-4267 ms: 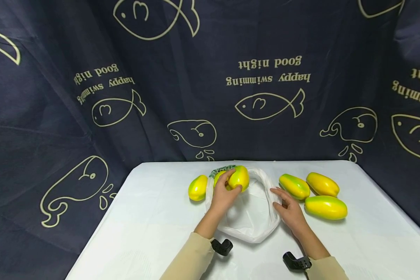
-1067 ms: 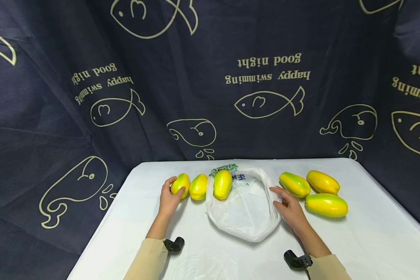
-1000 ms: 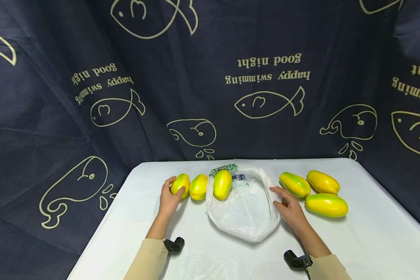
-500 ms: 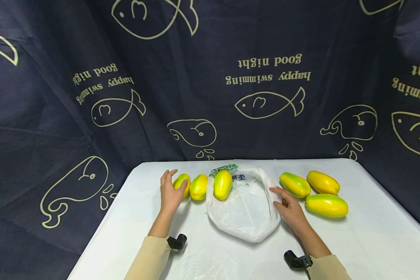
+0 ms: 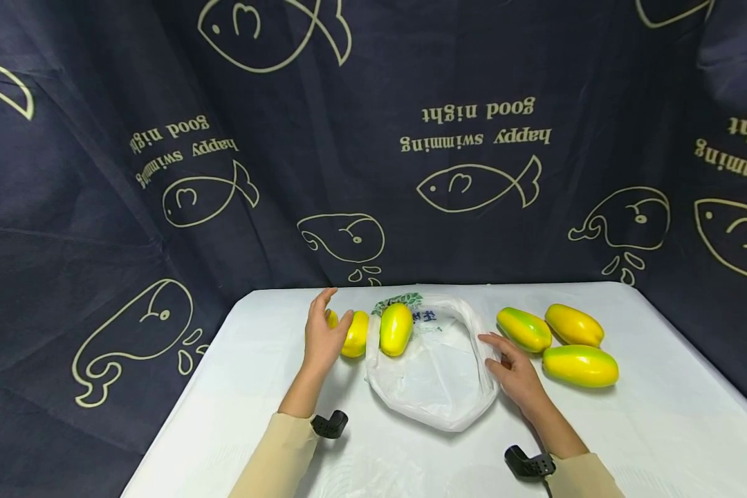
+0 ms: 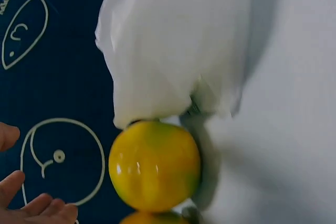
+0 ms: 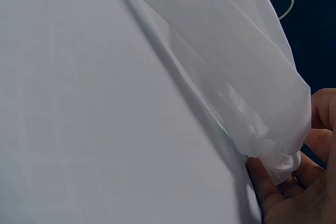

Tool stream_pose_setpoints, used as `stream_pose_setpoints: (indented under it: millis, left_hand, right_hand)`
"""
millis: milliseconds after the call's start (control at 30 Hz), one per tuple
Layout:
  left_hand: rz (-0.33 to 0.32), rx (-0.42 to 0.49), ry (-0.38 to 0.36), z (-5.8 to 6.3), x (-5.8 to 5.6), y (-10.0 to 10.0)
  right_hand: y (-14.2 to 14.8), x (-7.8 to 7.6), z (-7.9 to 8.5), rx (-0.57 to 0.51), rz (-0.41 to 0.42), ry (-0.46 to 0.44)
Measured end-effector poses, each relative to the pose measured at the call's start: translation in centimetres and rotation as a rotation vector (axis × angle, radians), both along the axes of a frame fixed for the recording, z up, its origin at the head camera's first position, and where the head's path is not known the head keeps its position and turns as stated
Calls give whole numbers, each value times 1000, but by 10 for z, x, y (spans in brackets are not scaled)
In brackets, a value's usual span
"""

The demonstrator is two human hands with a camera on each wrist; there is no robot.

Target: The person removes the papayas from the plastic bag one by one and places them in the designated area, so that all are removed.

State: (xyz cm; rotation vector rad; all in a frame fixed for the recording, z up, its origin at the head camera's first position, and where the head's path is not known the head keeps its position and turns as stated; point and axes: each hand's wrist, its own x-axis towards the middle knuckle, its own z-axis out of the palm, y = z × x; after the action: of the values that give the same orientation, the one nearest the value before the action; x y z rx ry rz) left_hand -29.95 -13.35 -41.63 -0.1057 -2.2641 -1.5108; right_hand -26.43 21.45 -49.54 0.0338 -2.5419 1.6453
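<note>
My left hand (image 5: pixel 324 339) is open with fingers spread, held over two yellow-green papayas left of a white plastic bag. It largely covers the leftmost papaya (image 5: pixel 331 319); the other papaya (image 5: pixel 356 335) lies against the bag's outer side. In the left wrist view, the fingers (image 6: pixel 39 205) stand apart from the papaya (image 6: pixel 155 166) by the bag. Another papaya (image 5: pixel 396 329) lies in the mouth of the plastic bag (image 5: pixel 434 413), along its left rim. My right hand (image 5: pixel 515 370) pinches the bag's right rim, and in the right wrist view thumb and fingers close round the gathered plastic (image 7: pixel 281 163).
Right of the bag lie three more papayas: one nearest the bag (image 5: pixel 524 329), one farther back (image 5: pixel 574 325) and one in front (image 5: pixel 580 366). A white cloth (image 5: pixel 224 415) covers the table. Behind hangs a dark blue curtain (image 5: pixel 348 152) with whale and fish drawings.
Earlier my left hand held a papaya over the bag; then that papaya stood at the far left. The hand has let go and moved right, past it. My right hand stays at the rim.
</note>
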Motion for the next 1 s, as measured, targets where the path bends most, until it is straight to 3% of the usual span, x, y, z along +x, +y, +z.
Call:
stream_pose_setpoints:
  millis: [200,433,633,1000]
  left_hand:
    - [-140,87,-15,1,-2,20]
    - [-229,50,-56,-1,-3,46]
    - [-245,-6,-91,-5,-9,64]
    - [-169,-179,-169,-14,-20,79]
  right_hand:
    - [0,1,-1,5,-3,-4]
    - [0,2,0,-1,4,-3]
    - [1,1,0,6,6,10]
    - [-1,1,2,13,2,7]
